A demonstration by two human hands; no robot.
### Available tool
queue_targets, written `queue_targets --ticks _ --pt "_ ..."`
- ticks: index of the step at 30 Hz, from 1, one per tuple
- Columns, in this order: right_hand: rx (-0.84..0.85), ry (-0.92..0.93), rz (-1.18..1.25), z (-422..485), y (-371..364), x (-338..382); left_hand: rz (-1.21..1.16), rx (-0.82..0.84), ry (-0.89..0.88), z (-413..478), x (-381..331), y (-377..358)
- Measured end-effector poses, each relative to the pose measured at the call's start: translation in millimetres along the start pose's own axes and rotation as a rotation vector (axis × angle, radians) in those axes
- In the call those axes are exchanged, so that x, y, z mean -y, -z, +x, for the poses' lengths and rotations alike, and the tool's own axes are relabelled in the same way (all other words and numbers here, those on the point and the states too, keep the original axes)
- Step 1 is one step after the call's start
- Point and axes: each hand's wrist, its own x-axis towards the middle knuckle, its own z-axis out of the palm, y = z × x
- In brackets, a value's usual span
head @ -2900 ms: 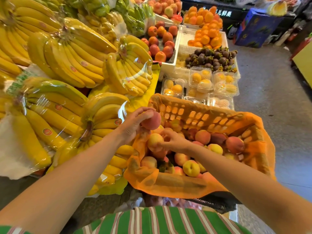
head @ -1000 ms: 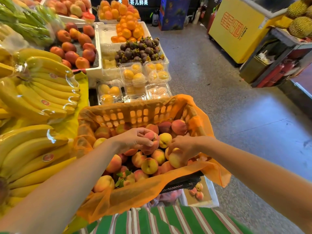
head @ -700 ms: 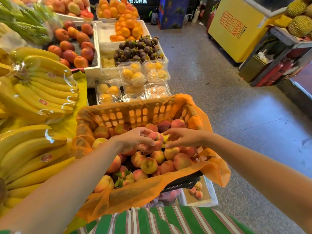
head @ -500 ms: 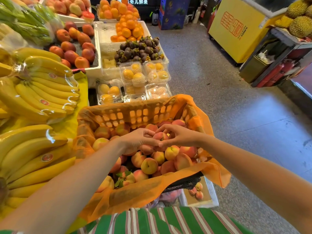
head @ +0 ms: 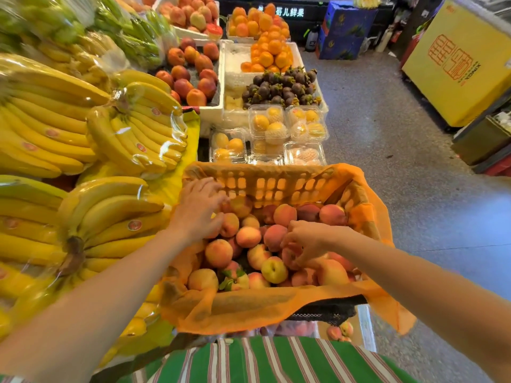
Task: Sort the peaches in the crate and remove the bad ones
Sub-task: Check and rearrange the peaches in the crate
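A plastic crate [head: 265,186] lined with orange mesh stands in front of me, full of red-orange peaches [head: 247,236] and one yellow peach [head: 274,270]. My left hand [head: 199,208] lies palm down over the peaches in the crate's back left corner, fingers spread, with nothing clasped in it. Lower and to the right of the middle, my right hand [head: 307,241] has its fingertips curled on a reddish peach [head: 289,257] in the pile. Leaves show among the fruit near the front.
Wrapped banana bunches [head: 124,134] crowd the left side. Behind the crate are clear fruit packs [head: 268,125], mangosteens [head: 279,87] and trays of peaches and oranges. A box with a few peaches [head: 340,330] sits below the crate. Open floor lies to the right, with a yellow freezer [head: 456,64] beyond.
My hands met on one peach above the crate's middle, then parted. The left moved to the back left corner; the right dropped onto the pile to the right.
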Motion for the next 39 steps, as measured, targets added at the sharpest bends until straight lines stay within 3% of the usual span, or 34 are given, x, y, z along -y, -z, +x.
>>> queue_targets --ticks 3,6,9,14,22,25,29,33,36,39 --pt "0.071 -0.017 0.061 7 11 5 0.046 -0.009 0.131 -17 13 -1" --pt "-0.097 0.017 0.040 16 25 16 -0.027 0.050 0.208 -28 22 -9" --pt "-0.237 0.047 0.074 33 31 33 -0.092 0.052 0.211 -32 24 -14" --pt "-0.221 -0.012 -0.001 71 18 51 -0.167 0.041 0.220 -35 24 -16" --pt "-0.307 -0.079 0.087 100 -2 50 -0.302 -0.036 0.199 -39 30 -20" --pt "-0.278 -0.040 0.264 99 0 41 -0.314 -0.033 0.201 -39 30 -19" --pt "-0.134 0.036 0.797 76 16 34 -0.288 -0.012 0.203 -40 29 -16" --pt "0.025 0.080 1.255 54 31 36 -0.157 0.019 0.073 -35 22 -7" --pt "0.101 0.137 1.415 50 34 34 -0.171 0.085 -0.012 -31 11 0" --pt "0.121 0.237 1.442 49 37 36 -0.362 0.139 0.056 -28 0 4"
